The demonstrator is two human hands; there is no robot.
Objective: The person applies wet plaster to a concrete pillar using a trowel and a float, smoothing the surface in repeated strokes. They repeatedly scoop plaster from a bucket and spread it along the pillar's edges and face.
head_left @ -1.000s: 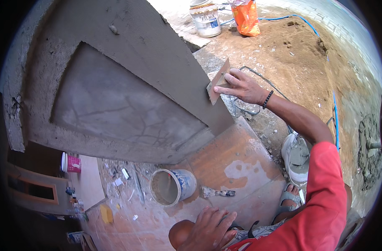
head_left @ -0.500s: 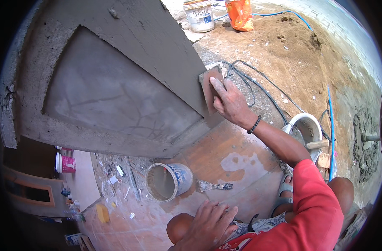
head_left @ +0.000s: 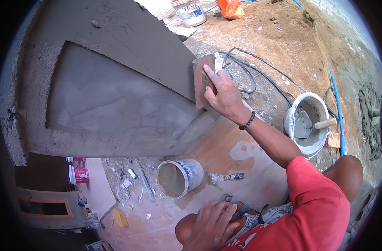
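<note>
My right hand (head_left: 226, 94), with a dark bead bracelet at its wrist, grips a reddish-brown plastering float (head_left: 198, 85). The float stands against the right end edge of a low wall coated in wet grey plaster (head_left: 128, 50); its handle is mostly covered by my fingers. A recessed panel (head_left: 120, 96) with smoother, blotchy grey plaster is set in the wall's face. Lower down, my left hand (head_left: 212, 224) lies over my knee, fingers stretched out and holding nothing. Just beyond it are a bucket of greyish liquid (head_left: 194, 173) and a putty knife (head_left: 226, 178) on the tiles.
To the right, a white basin (head_left: 288, 121) holds mortar and a wooden-handled tool (head_left: 325, 123), beside a brick piece (head_left: 333, 140). Dark hoses (head_left: 268, 88) cross the ground by a sand heap (head_left: 291, 46). Debris, a yellow sponge-like block (head_left: 120, 218) and a pink bucket (head_left: 81, 175) lie left.
The view has shifted, so the buckets and wall sit differently. My right hand keeps the float at the wall's end edge, and the basin shows more fully. The left hand stays at my knee.
</note>
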